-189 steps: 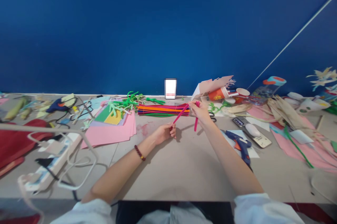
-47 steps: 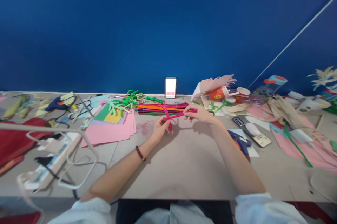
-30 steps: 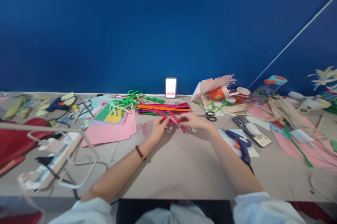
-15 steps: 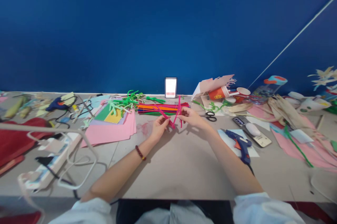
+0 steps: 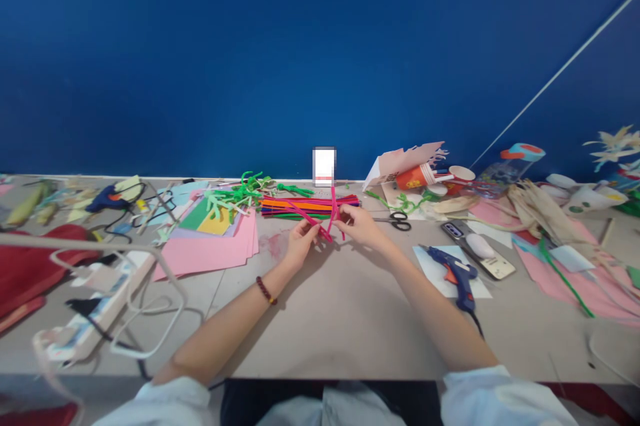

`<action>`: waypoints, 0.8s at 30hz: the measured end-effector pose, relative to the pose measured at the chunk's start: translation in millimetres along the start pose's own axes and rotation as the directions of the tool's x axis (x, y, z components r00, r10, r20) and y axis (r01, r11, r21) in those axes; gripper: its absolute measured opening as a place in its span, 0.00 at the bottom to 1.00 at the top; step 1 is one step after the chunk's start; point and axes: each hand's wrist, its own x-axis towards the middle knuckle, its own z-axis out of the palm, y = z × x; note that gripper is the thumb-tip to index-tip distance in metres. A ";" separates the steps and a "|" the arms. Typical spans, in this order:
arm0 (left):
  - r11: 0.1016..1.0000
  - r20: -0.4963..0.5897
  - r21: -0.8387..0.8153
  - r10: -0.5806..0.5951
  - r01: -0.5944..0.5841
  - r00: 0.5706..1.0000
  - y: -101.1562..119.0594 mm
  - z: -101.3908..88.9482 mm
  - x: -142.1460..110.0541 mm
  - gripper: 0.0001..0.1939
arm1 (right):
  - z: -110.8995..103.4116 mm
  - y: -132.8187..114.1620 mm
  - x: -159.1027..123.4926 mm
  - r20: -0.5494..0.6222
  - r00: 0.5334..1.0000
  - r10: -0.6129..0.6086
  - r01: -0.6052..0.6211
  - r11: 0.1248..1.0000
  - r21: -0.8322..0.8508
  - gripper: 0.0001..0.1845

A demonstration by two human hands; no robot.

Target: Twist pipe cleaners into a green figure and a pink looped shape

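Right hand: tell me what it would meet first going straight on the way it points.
Past the pink pipe cleaners it pinches, the right hand would probably meet the bundle of coloured pipe cleaners ahead and to its left; the hand's height is unclear, so it might pass above.

Soft, even light lays faint shadows on the table point(image 5: 350, 319); the side edges look smeared.
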 end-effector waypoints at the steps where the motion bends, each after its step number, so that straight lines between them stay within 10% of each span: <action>1: 1.000 -0.004 -0.003 -0.004 0.004 1.000 -0.7 -0.2 0.1 0.15 | 2.0 0.5 -0.5 0.028 1.000 -0.006 0.006 1.000 -0.013 0.07; 24: 0.853 0.021 -0.452 -0.282 0.261 0.959 2.9 -12.3 16.5 0.09 | 43.3 12.1 -13.3 0.310 0.894 0.323 -0.425 0.832 0.357 0.13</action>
